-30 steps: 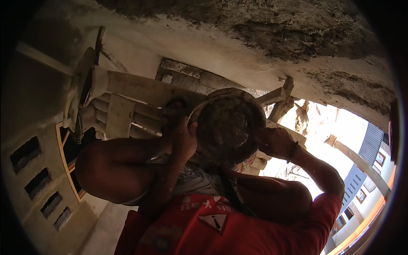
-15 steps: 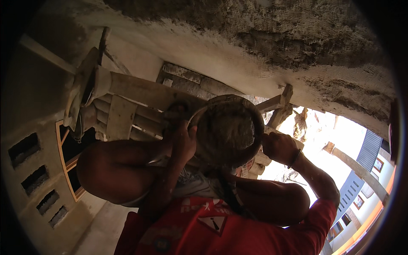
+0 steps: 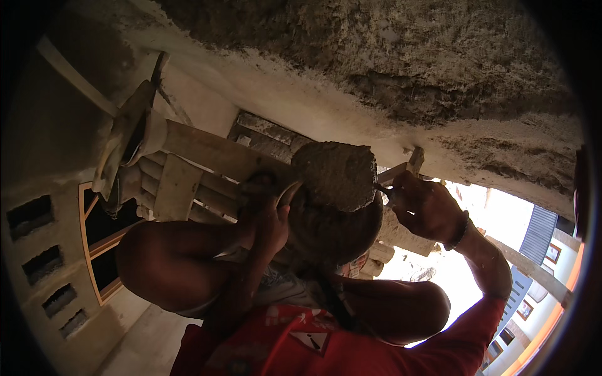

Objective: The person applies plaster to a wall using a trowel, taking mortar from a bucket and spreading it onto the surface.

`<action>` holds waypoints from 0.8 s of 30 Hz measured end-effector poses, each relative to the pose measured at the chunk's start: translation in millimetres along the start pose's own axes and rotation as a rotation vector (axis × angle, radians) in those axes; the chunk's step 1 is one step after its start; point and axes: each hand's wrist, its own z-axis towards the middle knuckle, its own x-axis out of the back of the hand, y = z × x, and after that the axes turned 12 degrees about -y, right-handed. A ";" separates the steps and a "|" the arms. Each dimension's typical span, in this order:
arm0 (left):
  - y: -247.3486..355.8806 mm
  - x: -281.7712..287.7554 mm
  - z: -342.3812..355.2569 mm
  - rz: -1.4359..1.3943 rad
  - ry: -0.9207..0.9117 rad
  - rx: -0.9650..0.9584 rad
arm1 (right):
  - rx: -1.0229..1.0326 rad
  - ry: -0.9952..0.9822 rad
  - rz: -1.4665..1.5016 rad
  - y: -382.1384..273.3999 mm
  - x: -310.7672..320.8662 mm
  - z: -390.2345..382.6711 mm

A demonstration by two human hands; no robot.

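My left hand point(image 3: 272, 220) is closed on the rim of a round, dark, mortar-caked bucket point(image 3: 348, 241) between my knees. Over the bucket's far side, my right hand point(image 3: 429, 205) grips a trowel by its handle point(image 3: 382, 189). A thick grey-brown slab of wet mortar point(image 3: 335, 172) covers the trowel's blade, hiding nearly all of it. Part of the bucket's inside lies in shadow beneath this load.
Wooden planks point(image 3: 210, 147) form a platform ahead of me. Close above runs a rough, partly plastered surface point(image 3: 451, 69). A timber post point(image 3: 411, 164) meets it at right. Left are a wall with square holes point(image 3: 42, 262) and a wood-framed window point(image 3: 94, 250).
My right hand has moved up and slightly right from the bucket's rim. The trowel now shows above the bucket, loaded with mortar. My left hand stays at the rim.
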 end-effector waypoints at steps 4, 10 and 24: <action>-15.9 -1.4 -2.8 -0.004 -0.025 -0.001 | 0.354 -0.107 -0.052 -34.7 36.3 34.9; -4.7 2.0 -0.9 -0.004 -0.021 -0.036 | 0.498 -0.342 0.336 -18.5 52.8 72.4; -6.7 4.0 -5.7 -0.037 -0.068 0.124 | -0.027 0.235 -0.548 54.5 93.6 9.2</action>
